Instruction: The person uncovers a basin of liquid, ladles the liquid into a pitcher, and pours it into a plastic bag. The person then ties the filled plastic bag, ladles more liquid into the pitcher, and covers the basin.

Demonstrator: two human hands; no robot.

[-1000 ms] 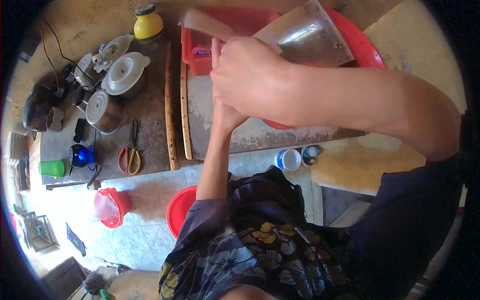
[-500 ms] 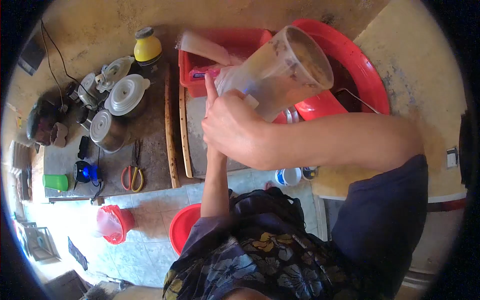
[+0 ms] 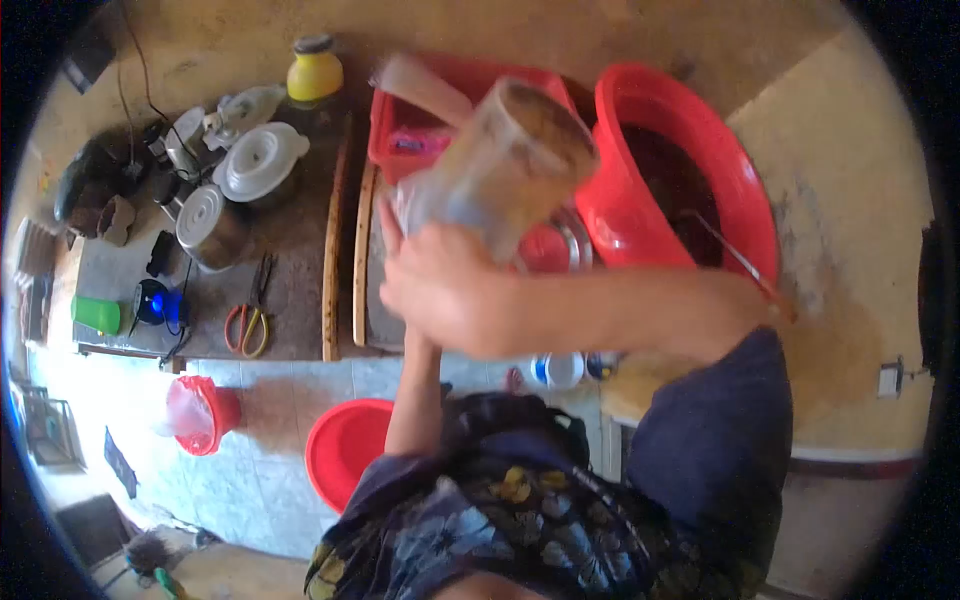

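A clear, cloudy plastic container (image 3: pixel 510 165) is tilted in front of my chest, its wide round end toward the upper right. My right hand (image 3: pixel 445 285) is closed at its lower left end, beside a crumpled clear plastic bag (image 3: pixel 412 200). Behind the right hand, my left hand (image 3: pixel 390 230) is mostly hidden, with one finger showing; what it holds cannot be made out. Beyond the container sits a red rectangular basin (image 3: pixel 480 78) holding a pink packet (image 3: pixel 418 141) and a whitish block-like piece (image 3: pixel 425 88).
At right, a large red tub (image 3: pixel 740 190) holds dark contents and a long-handled tool (image 3: pixel 735 255). Lidded pots (image 3: pixel 262 160), scissors (image 3: pixel 248 318), a yellow jar (image 3: pixel 315 78) and a green cup (image 3: pixel 96 315) stand left. Red buckets (image 3: pixel 345 450) are on the floor.
The container and both hands have moved down and left, away from the large tub. More of the tub and the tool in it shows.
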